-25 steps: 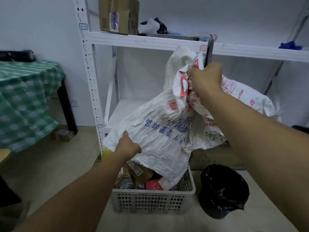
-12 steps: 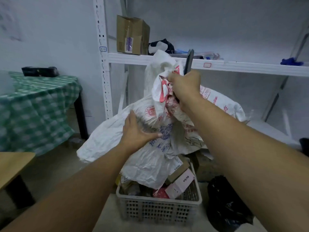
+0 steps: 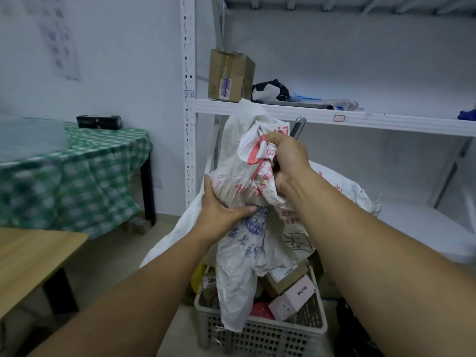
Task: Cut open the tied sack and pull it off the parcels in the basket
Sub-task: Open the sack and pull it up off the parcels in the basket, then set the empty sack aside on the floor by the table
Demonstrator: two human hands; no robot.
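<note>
Right hand (image 3: 288, 161) clenches the sack (image 3: 247, 228) bunched high above the basket (image 3: 260, 328), apparently with a cutter, left hand (image 3: 219, 210) gripping lower; a snagged hem could tip parcels (image 3: 291, 292) out.

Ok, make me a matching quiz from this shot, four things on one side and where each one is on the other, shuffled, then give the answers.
Things:
1. cardboard box
2. pink parcel
3. black case
4. white sack

Places:
A. on the green checked tablecloth
B. gripped by both hands, left hand low, right hand high
C. on the white shelf
D. in the grey basket

Pairs: 1-C, 2-D, 3-A, 4-B
</note>
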